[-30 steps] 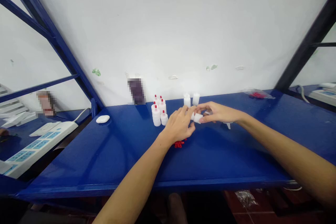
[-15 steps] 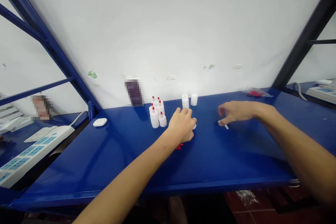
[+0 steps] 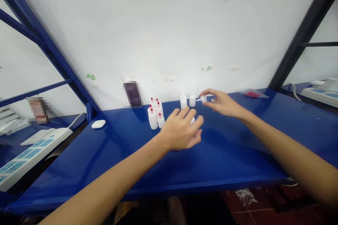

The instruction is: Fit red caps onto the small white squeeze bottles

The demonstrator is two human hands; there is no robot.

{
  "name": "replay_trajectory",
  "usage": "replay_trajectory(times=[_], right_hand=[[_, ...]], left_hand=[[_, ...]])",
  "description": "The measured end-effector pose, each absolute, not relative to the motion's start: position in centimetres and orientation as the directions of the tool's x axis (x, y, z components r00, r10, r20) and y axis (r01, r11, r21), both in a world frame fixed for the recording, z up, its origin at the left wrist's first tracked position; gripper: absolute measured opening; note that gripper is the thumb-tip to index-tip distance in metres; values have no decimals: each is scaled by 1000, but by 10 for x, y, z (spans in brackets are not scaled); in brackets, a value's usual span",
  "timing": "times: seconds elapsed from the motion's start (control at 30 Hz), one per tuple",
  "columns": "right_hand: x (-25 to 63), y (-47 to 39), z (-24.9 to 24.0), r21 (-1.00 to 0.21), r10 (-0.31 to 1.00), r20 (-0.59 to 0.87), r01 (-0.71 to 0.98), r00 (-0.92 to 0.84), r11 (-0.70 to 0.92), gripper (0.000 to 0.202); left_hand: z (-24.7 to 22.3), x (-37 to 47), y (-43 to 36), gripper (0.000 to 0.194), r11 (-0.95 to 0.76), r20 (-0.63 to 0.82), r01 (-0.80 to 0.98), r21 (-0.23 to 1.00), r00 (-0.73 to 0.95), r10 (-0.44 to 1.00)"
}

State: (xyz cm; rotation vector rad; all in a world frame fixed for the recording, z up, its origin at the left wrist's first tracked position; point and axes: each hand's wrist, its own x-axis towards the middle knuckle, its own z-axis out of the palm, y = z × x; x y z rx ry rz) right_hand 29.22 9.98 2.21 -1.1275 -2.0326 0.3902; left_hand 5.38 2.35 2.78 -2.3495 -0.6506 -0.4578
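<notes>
My left hand (image 3: 182, 130) is curled over the middle of the table, its fingers round a small white bottle (image 3: 192, 120) that they mostly hide. Between the thumb and fingertips of my right hand (image 3: 216, 102) is a white nozzle cap (image 3: 203, 98), its thin spout pointing left. Just left of that cap stands a white bottle (image 3: 192, 100) near the wall. More white bottles (image 3: 183, 102) stand behind my left hand. To its left is a group of several white bottles with red tips (image 3: 153, 119).
On the blue table (image 3: 224, 158), a white rounded object (image 3: 98, 124) lies at left and a clear bag of red pieces (image 3: 252, 94) at the back right. A blurred dark rectangle (image 3: 133, 94) leans on the wall. Power strips (image 3: 31, 154) are at far left.
My right hand has moved left and away from me, lifting the white nozzle cap off the table area at right. My left hand has turned and its fingers have spread somewhat.
</notes>
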Motion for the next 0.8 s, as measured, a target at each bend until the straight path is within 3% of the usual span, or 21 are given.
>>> replay_trajectory(times=[0.1, 0.2, 0.43, 0.63, 0.73, 0.8], right_hand=[[281, 95, 18, -733, 856, 453, 443, -248, 516, 41], [268, 88, 15, -789, 855, 444, 337, -268, 514, 41], [246, 70, 14, -872, 817, 363, 146, -449, 468, 31], [245, 70, 0, -858, 790, 266, 237, -552, 455, 29], [250, 74, 0, -813, 783, 309, 278, -539, 512, 34], [252, 77, 5, -807, 808, 396, 254, -437, 533, 34]], left_hand=[[25, 16, 11, 22, -718, 493, 549, -428, 808, 324], [10, -23, -3, 16, -751, 562, 590, -295, 743, 363], [-22, -59, -17, 17, -611, 552, 785, 104, 465, 692], [-19, -46, -14, 20, -445, 395, 838, 315, 311, 864], [-22, -41, -14, 21, -441, 337, 836, 327, 333, 881], [-25, -40, -15, 23, -473, 315, 826, 307, 380, 869]])
